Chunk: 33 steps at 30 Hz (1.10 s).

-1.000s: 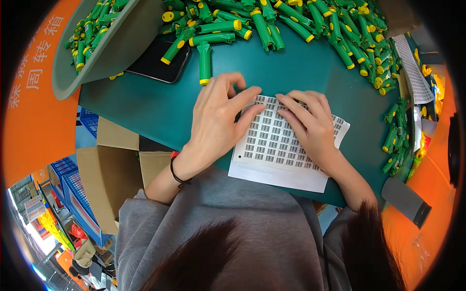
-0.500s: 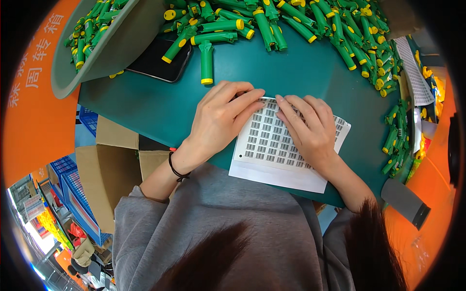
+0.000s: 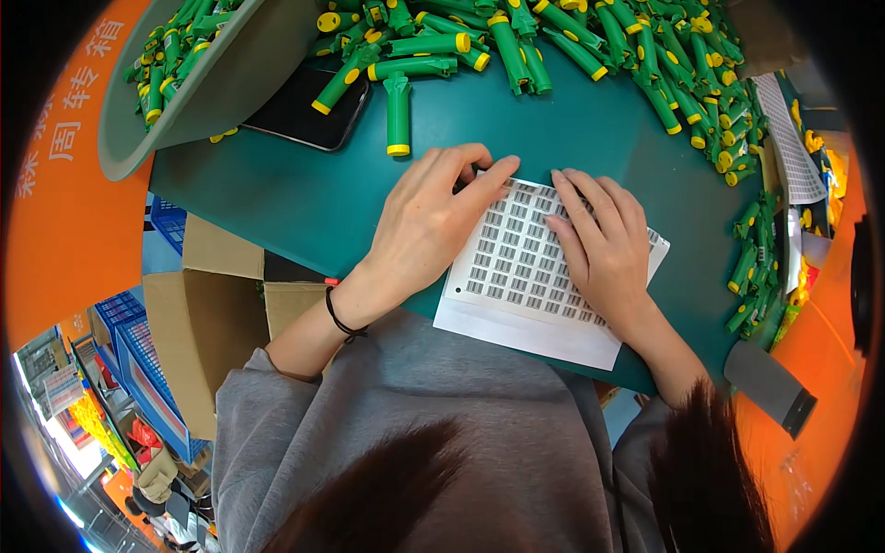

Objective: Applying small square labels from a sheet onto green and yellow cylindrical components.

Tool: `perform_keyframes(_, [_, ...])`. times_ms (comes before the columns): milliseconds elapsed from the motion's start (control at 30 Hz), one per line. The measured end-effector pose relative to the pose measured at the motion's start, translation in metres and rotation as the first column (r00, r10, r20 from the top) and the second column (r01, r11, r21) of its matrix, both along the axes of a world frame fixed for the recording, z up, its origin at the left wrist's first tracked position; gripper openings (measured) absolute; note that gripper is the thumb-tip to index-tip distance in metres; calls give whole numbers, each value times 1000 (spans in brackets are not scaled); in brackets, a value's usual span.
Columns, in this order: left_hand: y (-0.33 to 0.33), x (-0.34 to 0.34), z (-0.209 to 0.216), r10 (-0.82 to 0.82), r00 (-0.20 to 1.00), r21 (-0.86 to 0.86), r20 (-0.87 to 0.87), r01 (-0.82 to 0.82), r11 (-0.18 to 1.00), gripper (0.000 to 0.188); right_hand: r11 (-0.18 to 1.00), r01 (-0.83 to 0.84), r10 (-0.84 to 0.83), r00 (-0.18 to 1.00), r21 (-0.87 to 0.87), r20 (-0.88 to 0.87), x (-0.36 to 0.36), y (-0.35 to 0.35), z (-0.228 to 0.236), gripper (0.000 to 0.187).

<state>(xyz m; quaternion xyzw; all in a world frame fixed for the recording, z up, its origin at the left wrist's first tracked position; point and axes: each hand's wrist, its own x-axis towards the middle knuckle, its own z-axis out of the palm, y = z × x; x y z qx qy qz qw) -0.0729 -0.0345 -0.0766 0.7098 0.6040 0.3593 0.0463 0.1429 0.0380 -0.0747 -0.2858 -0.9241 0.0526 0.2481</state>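
A white sheet of stickers (image 3: 506,262), printed with rows of small dark-striped labels, lies slightly turned on the table in front of me. My left hand (image 3: 431,207) is closed at its far left corner, with bent fingers and the thumb on the edge; whether a single sticker is between the fingertips I cannot tell. Flat across the right part of the sheet rests my right hand (image 3: 604,244), open, its fingers apart and covering some labels. Just beyond my left hand lies a green tube-shaped plastic piece with a yellow end (image 3: 397,115).
Many similar green and yellow pieces (image 3: 636,55) are heaped along the far and right side of the green table (image 3: 323,212). A grey basin (image 3: 221,101) holds more at the far left, beside a black phone (image 3: 309,111). An open cardboard box (image 3: 198,341) stands left, below the tabletop.
My right hand has shifted slightly right, its fingers spreading and uncovering more labels. The left fingertips have moved a little right and up at the sheet's corner.
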Motion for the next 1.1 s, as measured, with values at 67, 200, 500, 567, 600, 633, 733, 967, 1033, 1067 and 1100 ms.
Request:
perform_keyframes(67, [0, -2, -2, -17, 1000, 4, -6, 17, 1000, 35, 999, -18, 17, 1000, 28, 21, 3, -1, 1, 42])
perform_keyframes(200, [-1, -1, 0, -18, 999, -4, -31, 18, 1000, 34, 996, -54, 54, 999, 68, 7, 4, 0, -1, 40])
perform_keyframes(500, [0, -1, 0, -20, 1000, 10, 8, 20, 1000, 31, 1000, -14, 14, 1000, -2, -10, 16, 1, 4, 44])
perform_keyframes(567, [1, -1, 1, -16, 1000, 12, 4, 16, 1000, 30, 1000, -9, 9, 999, 10, 44, 22, 1, 3, 45])
perform_keyframes(600, [1, -1, 1, -10, 1000, 13, -2, 10, 1000, 29, 998, -37, 35, 998, 47, 46, 25, -1, 1, 46])
perform_keyframes(633, [1, 0, 1, -14, 1000, 14, -1, 14, 1000, 29, 994, -65, 61, 997, 84, 47, 27, -1, 1, 47])
perform_keyframes(733, [1, 0, 0, -2, 1000, 2, 11, 2, 1000, 29, 1000, 15, -16, 1000, -17, -25, 26, -1, 5, 47])
perform_keyframes(967, [1, 0, 0, -7, 999, -19, 40, 8, 1000, 31, 999, -29, 29, 1000, 45, 12, 38, -2, 1, 45])
perform_keyframes(1033, [1, 0, 0, -12, 999, -16, 46, 12, 1000, 31, 998, 56, -57, 998, -20, -39, 35, -2, 5, 44])
perform_keyframes(1067, [1, 1, -1, -11, 998, -21, 54, 12, 1000, 31, 998, 61, -61, 997, -20, -38, 37, -2, 4, 44])
perform_keyframes(1100, [1, 1, -1, -12, 998, -26, 62, 13, 1000, 31, 998, 57, -57, 998, -18, -15, 40, -2, 4, 44])
